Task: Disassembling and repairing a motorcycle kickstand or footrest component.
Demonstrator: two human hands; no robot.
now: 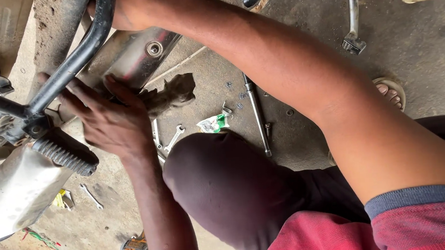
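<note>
Left hand [106, 119] pressed a dirty rag [169, 95] against the motorcycle frame [74, 60]; right hand [121, 10] gripped the tube, wiping underway, steady pressure needed.

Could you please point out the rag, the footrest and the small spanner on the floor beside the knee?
Rag [174, 94], head view, on its bunched middle.
Footrest [67, 154], head view, on its ribbed rubber.
Spanner [174, 139], head view, on its shaft.

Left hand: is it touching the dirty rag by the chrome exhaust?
Touching: the head view shows the left hand with its fingers closed over the rag, no gap between them.
</note>
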